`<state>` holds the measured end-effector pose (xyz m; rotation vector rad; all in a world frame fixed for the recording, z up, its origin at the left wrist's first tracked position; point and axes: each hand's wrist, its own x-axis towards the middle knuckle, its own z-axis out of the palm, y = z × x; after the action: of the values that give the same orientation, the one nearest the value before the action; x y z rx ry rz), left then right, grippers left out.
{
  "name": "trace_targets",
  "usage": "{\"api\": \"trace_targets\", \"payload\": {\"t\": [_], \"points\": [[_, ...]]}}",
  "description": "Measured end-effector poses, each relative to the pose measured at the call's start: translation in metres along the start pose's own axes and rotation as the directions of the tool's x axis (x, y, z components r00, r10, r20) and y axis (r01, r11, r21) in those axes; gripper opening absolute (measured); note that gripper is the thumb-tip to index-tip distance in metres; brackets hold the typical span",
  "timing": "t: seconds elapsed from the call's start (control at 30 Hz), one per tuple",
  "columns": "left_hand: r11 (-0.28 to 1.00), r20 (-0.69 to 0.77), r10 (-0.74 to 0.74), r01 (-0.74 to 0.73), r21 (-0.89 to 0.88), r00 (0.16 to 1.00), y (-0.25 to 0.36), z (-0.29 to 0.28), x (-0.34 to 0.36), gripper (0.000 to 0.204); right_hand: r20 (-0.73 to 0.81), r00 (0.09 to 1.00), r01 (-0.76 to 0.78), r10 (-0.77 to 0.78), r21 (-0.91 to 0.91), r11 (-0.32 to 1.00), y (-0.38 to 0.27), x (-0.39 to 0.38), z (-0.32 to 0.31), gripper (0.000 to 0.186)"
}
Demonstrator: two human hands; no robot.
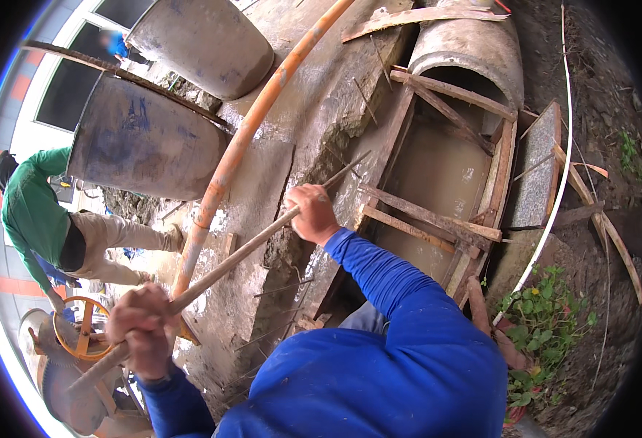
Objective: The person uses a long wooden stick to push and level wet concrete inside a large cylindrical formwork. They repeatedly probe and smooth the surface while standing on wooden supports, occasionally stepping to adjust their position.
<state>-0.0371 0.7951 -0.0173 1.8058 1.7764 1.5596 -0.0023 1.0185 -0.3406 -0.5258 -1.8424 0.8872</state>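
Both my hands are wrapped round a long wooden pole (pixel 237 257), which slants from lower left up to the middle of the head view. My left hand (pixel 142 328) grips it toward the lower left, slightly blurred. Farther up, my right hand (pixel 312 212) is closed round it near the thin upper end. That end points over the edge of broken wet concrete (pixel 321 157). Whether the pole's blurred lower end carries a tool head, I cannot tell. It passes in front of a mixer-like machine with an orange wheel (pixel 86 327).
A timber-framed trench (pixel 430 168) with muddy water leads to a concrete pipe (pixel 474 47). An orange pipe (pixel 244 131) crosses ahead, beside large concrete cylinders (pixel 142 139). At left a person in green (pixel 40 212) bends over. Bare rods (pixel 364 98) protrude. Plants (pixel 547 328) grow at right.
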Motion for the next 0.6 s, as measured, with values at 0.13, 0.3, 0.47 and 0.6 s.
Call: {"api": "trace_targets", "payload": {"t": [0.13,0.3,0.47,0.6], "points": [[0.995,0.203,-0.094,0.086,0.047,0.975,-0.038,0.036,0.022,0.028,-0.035,0.995,-0.095,0.093,-0.043,0.995,0.063,-0.007,0.005,0.007],[0.981,0.296,-0.129,0.079,0.176,0.947,-0.055,0.071,0.046,0.029,-0.017,0.985,-0.170,0.171,0.030,0.985,0.112,-0.002,0.026,0.006],[0.975,0.443,-0.085,-0.017,0.221,0.893,-0.057,0.090,0.064,0.026,0.009,0.980,-0.200,0.201,0.113,0.973,0.129,0.013,0.031,0.005],[0.991,0.381,-0.021,-0.032,0.132,0.924,-0.048,0.079,0.066,0.032,0.004,0.983,-0.185,0.185,0.078,0.980,0.103,0.007,0.016,0.007]]}}
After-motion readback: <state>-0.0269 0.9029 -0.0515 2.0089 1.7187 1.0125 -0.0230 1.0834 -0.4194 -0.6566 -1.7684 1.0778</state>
